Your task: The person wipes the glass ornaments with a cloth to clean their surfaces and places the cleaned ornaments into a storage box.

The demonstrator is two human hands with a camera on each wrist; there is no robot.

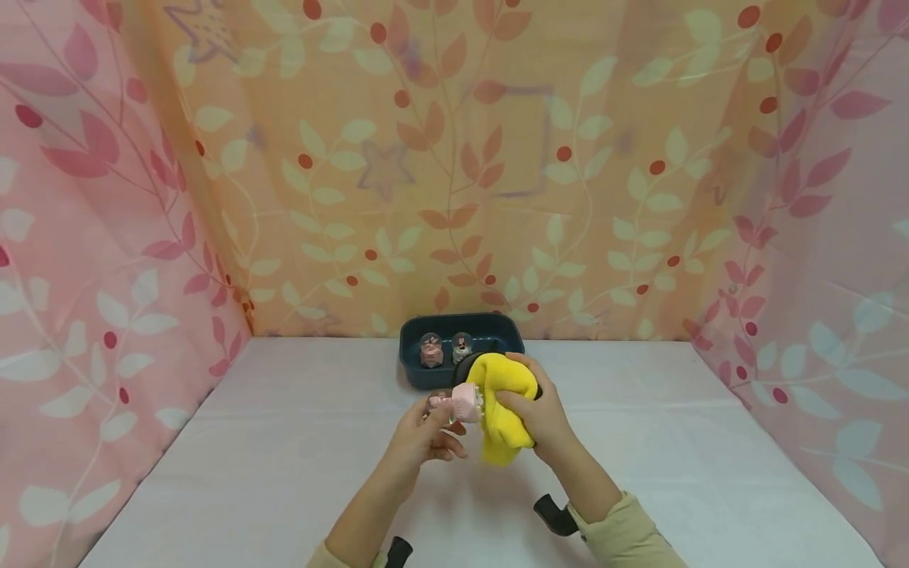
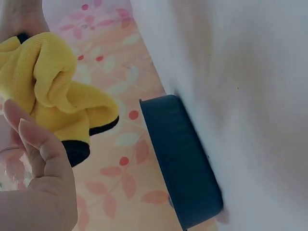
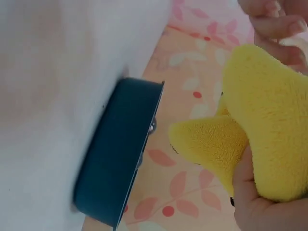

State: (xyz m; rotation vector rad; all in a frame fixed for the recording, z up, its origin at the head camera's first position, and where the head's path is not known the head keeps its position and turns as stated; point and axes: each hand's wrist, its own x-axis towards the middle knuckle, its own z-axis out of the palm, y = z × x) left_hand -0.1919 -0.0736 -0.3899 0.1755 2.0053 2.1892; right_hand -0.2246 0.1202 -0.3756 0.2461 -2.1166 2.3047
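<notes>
My left hand (image 1: 419,438) pinches a small snow globe (image 1: 465,403) by its clear dome, with the pink base turned to the right. My right hand (image 1: 547,414) grips a bunched yellow cloth (image 1: 503,410) with black edging, which lies against the pink base. In the left wrist view, part of the clear dome (image 2: 12,168) shows behind the left fingers. The right wrist view shows the cloth (image 3: 274,130) folded over the right hand; there it hides the snow globe.
A dark teal tray (image 1: 409,371) stands behind the hands on the white-covered table (image 1: 284,442). Inside it are two more snow globes, one with a pink base (image 1: 431,353) and one paler (image 1: 461,347). Leaf-patterned curtains (image 1: 454,158) enclose the back and sides.
</notes>
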